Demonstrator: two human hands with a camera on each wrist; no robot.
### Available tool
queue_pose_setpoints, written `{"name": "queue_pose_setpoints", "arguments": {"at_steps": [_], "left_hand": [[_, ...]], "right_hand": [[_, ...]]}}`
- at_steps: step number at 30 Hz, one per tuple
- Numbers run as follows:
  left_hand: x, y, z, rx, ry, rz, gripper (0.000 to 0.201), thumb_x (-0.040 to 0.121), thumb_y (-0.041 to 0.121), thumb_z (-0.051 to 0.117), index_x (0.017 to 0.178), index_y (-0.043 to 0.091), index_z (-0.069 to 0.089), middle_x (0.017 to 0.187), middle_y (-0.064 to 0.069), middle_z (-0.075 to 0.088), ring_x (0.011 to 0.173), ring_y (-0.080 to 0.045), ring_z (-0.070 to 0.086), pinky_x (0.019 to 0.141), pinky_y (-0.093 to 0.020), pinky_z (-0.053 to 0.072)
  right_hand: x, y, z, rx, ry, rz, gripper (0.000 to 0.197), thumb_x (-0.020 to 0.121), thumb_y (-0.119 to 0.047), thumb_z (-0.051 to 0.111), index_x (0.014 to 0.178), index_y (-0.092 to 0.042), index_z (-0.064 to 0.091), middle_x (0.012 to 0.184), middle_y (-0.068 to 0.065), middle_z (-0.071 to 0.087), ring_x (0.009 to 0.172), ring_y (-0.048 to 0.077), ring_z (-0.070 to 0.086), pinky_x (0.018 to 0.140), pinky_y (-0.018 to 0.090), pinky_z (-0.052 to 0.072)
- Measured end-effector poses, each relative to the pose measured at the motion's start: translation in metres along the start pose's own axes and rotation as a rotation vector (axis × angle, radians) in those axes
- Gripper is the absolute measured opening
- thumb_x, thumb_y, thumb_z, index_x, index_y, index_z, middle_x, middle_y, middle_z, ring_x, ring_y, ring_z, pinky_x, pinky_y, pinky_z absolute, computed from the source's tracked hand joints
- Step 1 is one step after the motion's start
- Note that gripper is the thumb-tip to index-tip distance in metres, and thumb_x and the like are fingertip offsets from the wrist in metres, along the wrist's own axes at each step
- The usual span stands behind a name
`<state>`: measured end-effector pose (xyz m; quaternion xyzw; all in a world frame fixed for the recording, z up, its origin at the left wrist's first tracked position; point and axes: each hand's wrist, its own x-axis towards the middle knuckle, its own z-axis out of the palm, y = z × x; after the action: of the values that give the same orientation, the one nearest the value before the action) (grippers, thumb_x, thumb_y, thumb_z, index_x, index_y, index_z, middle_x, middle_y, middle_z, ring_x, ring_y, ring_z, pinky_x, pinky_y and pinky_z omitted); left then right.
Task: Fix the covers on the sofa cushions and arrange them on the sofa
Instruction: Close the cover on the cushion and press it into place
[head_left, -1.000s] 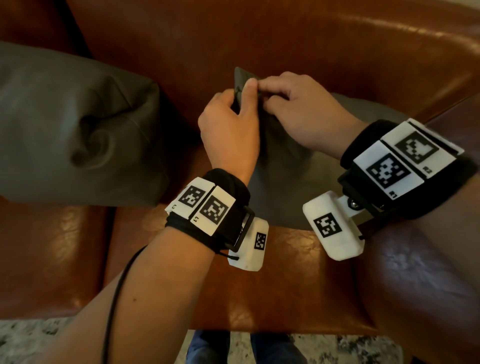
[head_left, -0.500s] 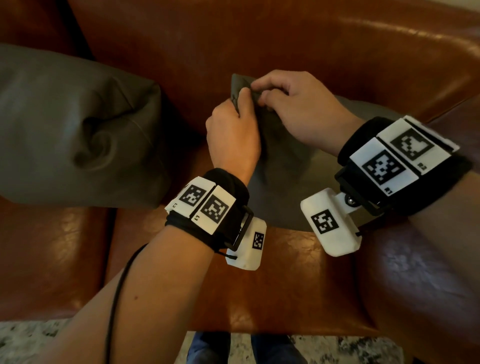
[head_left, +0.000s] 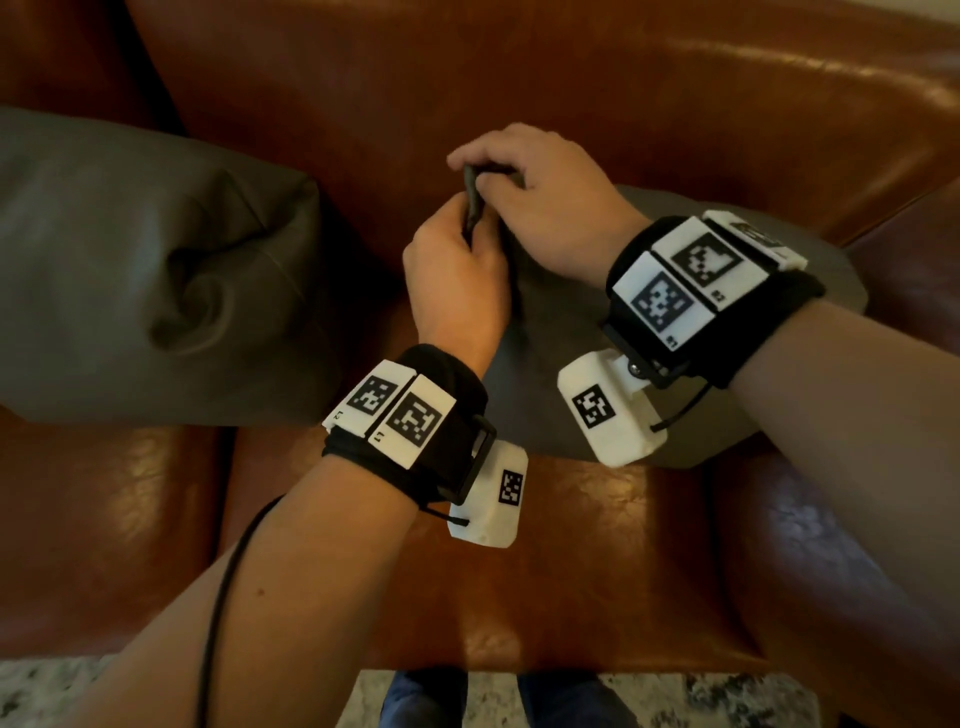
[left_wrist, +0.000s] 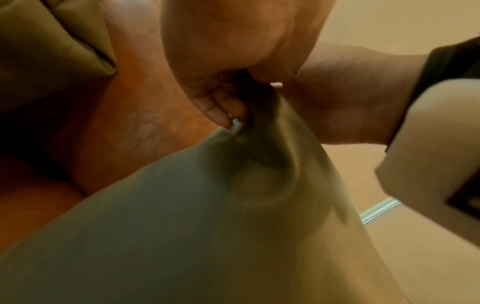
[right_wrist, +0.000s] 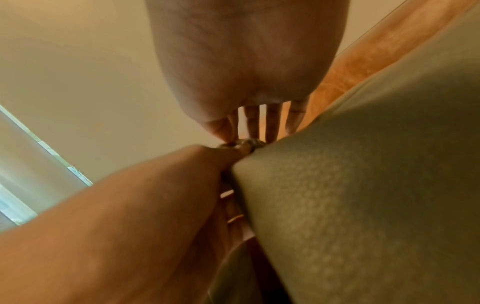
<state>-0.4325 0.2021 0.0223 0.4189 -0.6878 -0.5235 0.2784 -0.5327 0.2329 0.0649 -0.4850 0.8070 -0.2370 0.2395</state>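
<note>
A grey-green cushion (head_left: 561, 384) stands on the brown leather sofa seat (head_left: 571, 545), its upper corner raised between my two hands. My left hand (head_left: 457, 270) grips the cover's corner edge from the near side, fingers curled on the fabric (left_wrist: 233, 164). My right hand (head_left: 540, 192) pinches the same corner from above, thumb and fingers closed on the cover's edge (right_wrist: 244, 144). The cover (right_wrist: 363, 185) fills the right wrist view. A second grey-green cushion (head_left: 145, 270) lies on the seat to the left, free of both hands.
The sofa backrest (head_left: 519, 78) rises behind the hands, and a darker armrest (head_left: 841, 545) lies under my right forearm. A patterned rug (head_left: 727, 701) and blue trouser legs (head_left: 426, 701) show below the seat's front edge. A black cable (head_left: 218, 597) hangs from my left wrist.
Both hands have shifted on the cushion's corner: the right hand has moved over its top and the left has slid lower along the edge. The corner is now folded narrow.
</note>
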Motion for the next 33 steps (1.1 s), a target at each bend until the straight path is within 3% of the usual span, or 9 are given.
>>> {"name": "queue_pose_setpoints", "arguments": {"at_steps": [3,6,12,16,19,22,26,29,33], "left_hand": [[-0.005,0.003,-0.002,0.019,0.064,0.066,0.01,0.095,0.016,0.055,0.096,0.016,0.066,0.072,0.014,0.056,0.063,0.006,0.052,0.059,-0.008,0.037],[-0.008,0.011,0.001,0.088,0.148,0.111,0.029,0.092,0.021,0.06,0.121,0.016,0.059,0.1,0.014,0.057,0.088,0.003,0.055,0.08,-0.007,0.043],[-0.004,0.011,0.006,0.2,0.147,-0.003,0.037,0.094,0.014,0.059,0.129,0.015,0.05,0.098,0.009,0.051,0.091,-0.005,0.053,0.073,-0.001,0.038],[-0.002,0.011,0.017,0.301,0.237,-0.069,0.043,0.099,0.018,0.051,0.14,0.013,0.042,0.13,-0.007,0.049,0.118,-0.018,0.051,0.091,-0.011,0.036],[-0.014,0.028,0.035,0.574,0.247,0.045,0.054,0.095,0.026,0.053,0.145,0.016,0.037,0.146,-0.011,0.035,0.132,-0.028,0.038,0.108,-0.04,0.033],[-0.034,0.052,0.071,0.795,0.098,0.309,0.052,0.092,0.029,0.053,0.142,0.017,0.043,0.15,-0.013,0.036,0.139,-0.034,0.031,0.112,-0.051,0.027],[-0.061,0.07,0.145,0.797,-0.414,0.528,0.042,0.094,0.034,0.051,0.132,0.018,0.057,0.142,-0.008,0.048,0.132,-0.029,0.042,0.108,-0.048,0.034],[-0.076,0.079,0.192,0.832,-0.638,0.593,0.043,0.096,0.035,0.049,0.137,0.022,0.053,0.147,-0.001,0.044,0.139,-0.022,0.033,0.114,-0.042,0.023],[-0.066,0.093,0.227,0.924,-0.729,0.588,0.043,0.096,0.038,0.049,0.138,0.027,0.051,0.146,0.003,0.043,0.137,-0.021,0.032,0.113,-0.04,0.022]], "right_hand": [[-0.005,0.01,-0.004,-0.005,0.075,-0.003,0.026,0.097,-0.023,0.049,0.121,-0.026,0.059,0.12,-0.002,0.056,0.116,0.018,0.05,0.103,0.036,0.039],[-0.021,0.029,-0.015,-0.012,0.115,0.038,0.026,0.097,-0.023,0.052,0.122,-0.021,0.059,0.118,0.001,0.056,0.111,0.013,0.052,0.097,0.025,0.04],[-0.087,0.089,-0.033,-0.219,0.054,0.102,0.039,0.101,-0.036,0.043,0.139,-0.027,0.047,0.137,-0.002,0.045,0.129,0.019,0.037,0.107,0.04,0.027],[-0.114,0.114,-0.042,-0.215,0.096,0.099,0.048,0.101,-0.038,0.041,0.148,-0.026,0.036,0.152,0.001,0.033,0.142,0.022,0.025,0.114,0.042,0.022],[-0.13,0.129,-0.047,-0.172,0.159,0.117,0.048,0.1,-0.035,0.044,0.147,-0.025,0.038,0.151,0.001,0.034,0.143,0.021,0.024,0.117,0.041,0.021],[-0.15,0.153,-0.052,-0.116,0.34,0.19,0.044,0.098,-0.032,0.048,0.141,-0.021,0.047,0.143,0.003,0.042,0.136,0.023,0.033,0.114,0.042,0.028],[-0.175,0.208,-0.065,0.144,0.595,0.487,0.034,0.098,-0.019,0.047,0.131,-0.015,0.054,0.13,0.006,0.051,0.123,0.022,0.046,0.104,0.034,0.038],[-0.184,0.242,-0.064,0.349,0.489,0.606,0.028,0.096,-0.009,0.046,0.116,-0.012,0.066,0.116,0.011,0.064,0.111,0.029,0.058,0.098,0.036,0.044],[-0.195,0.243,-0.047,0.249,0.263,0.524,0.027,0.096,-0.02,0.049,0.117,-0.015,0.066,0.115,0.008,0.061,0.107,0.031,0.053,0.093,0.043,0.042]]}}
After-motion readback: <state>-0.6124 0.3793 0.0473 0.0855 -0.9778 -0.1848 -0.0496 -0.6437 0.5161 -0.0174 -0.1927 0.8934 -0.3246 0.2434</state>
